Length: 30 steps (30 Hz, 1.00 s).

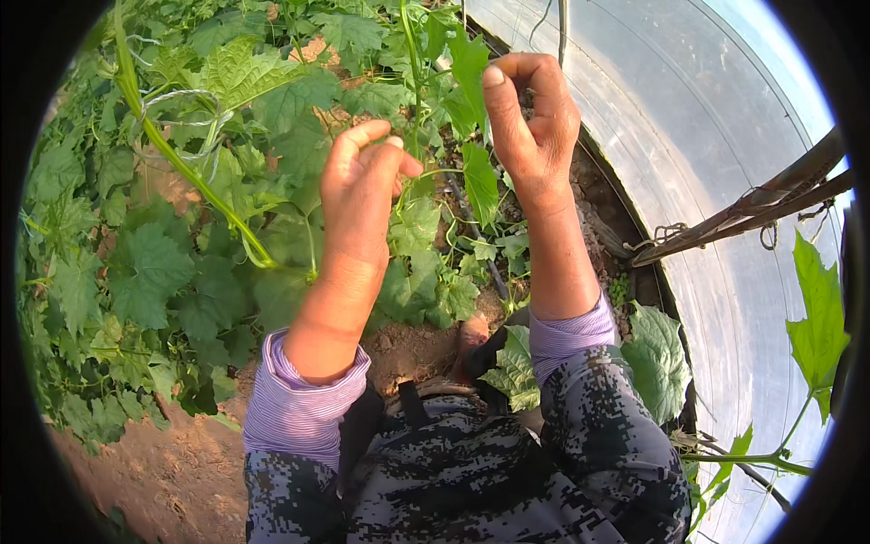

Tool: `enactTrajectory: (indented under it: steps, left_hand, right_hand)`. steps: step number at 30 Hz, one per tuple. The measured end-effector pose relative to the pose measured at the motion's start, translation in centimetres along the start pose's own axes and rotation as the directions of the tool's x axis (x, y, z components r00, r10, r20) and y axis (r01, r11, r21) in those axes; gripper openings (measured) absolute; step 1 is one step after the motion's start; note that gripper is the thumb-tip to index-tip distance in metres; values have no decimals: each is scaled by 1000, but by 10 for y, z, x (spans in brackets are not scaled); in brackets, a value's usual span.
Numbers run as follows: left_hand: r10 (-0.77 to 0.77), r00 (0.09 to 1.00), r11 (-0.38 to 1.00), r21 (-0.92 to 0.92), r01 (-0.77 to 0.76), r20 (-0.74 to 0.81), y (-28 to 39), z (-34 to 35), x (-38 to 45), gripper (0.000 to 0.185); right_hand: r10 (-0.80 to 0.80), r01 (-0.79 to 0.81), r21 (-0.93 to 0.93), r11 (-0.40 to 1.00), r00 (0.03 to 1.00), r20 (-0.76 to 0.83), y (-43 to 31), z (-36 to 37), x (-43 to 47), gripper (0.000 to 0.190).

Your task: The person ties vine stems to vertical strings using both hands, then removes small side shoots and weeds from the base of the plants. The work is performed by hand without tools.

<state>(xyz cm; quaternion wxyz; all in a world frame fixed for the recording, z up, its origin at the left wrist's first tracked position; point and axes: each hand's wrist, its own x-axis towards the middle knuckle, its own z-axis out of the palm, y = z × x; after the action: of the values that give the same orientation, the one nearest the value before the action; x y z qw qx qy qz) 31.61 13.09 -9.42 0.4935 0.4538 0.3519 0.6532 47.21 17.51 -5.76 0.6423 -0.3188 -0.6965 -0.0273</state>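
Note:
My left hand (367,170) is raised among the vines, its fingers loosely curled near a thin upright green stem (416,88); whether it touches the stem or a leaf stalk by the fingertips is unclear. Higher and to the right, my right hand (530,102) has thumb and forefinger bent towards each other beside a lobed green leaf (469,71); anything pinched there cannot be made out. A second leaf (480,182) hangs between the hands. To the left, a thick green vine stem (197,180) slants down, with a pale twine loop (180,109) around it.
Dense leafy vines (146,272) cover the left. A clear plastic sheet wall (652,115) curves along the right, with wooden poles (741,211) leaning across it. A dark hose (472,224) runs over the soil. Large leaves (659,364) stand near my right sleeve.

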Motion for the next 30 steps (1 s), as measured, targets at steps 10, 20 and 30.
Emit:
enactTrajectory:
  steps: [10,20,30]
  left_hand:
    - [-424,892,905,-29,425,-153,-112,-31,46,29]
    - [-447,872,889,12,458,-198,-130,-47,50,31]
    - [-610,792,793,22,609,37,-100,-56,64,50]
  right_hand:
    - [687,-716,-1,698,669,285,97,52,-68,41]
    - [544,-668,22,744,624,561,130,82,-41,33]
    - [323,-405,-114,907,497,806,60,41,-57,28]
